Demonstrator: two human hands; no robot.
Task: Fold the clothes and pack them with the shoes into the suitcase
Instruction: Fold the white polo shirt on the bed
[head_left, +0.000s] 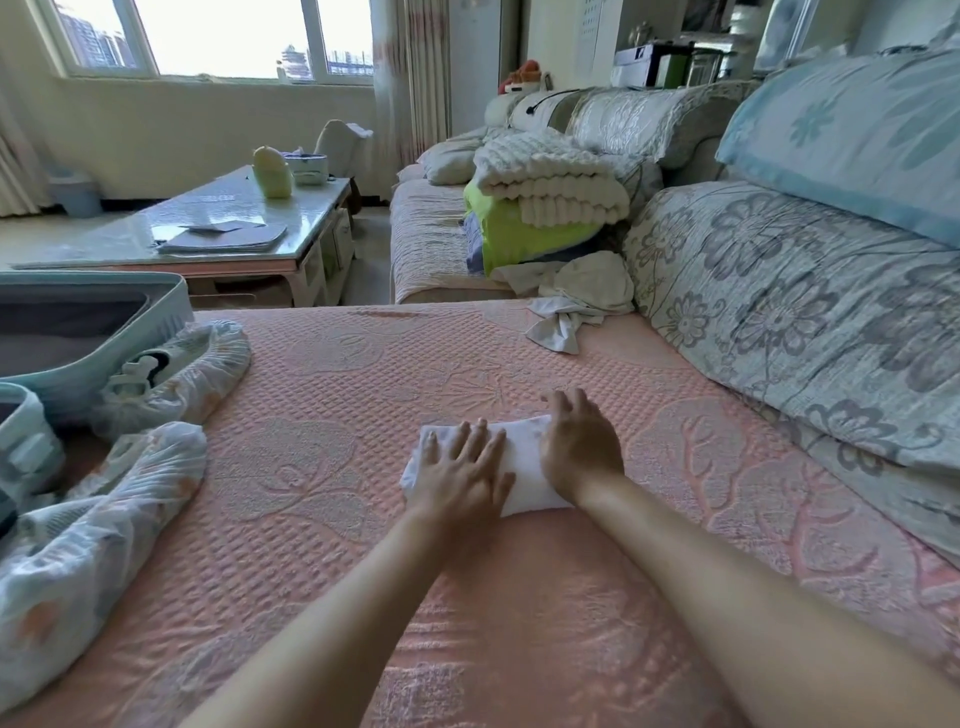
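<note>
Pink quilted cover (322, 467) spreads across the seat, and at its middle lies a folded white garment (519, 457), a small flat rectangle. The left hand (457, 467) presses palm down on the garment's 9 o'clock half, fingers straight and fanned apart. The right hand (579, 447) lies palm down on its 3 o'clock end, fingers close together and pointing toward 11 o'clock; whether their tips hook over the far edge cannot be told. From the garment, the teal suitcase (52, 384) lies open at 10 o'clock, at the cover's edge. Two patterned fabric covers (208, 364) are bunched just beside it at 9 o'clock. Crumpled pale clothes (576, 301) lie at 1 o'clock, well apart from the hands, against a floral cushion (805, 322) that runs along 3 o'clock. A knitted blanket (550, 182) is stacked at 12 o'clock, and a low table (234, 208) stands at 11.
</note>
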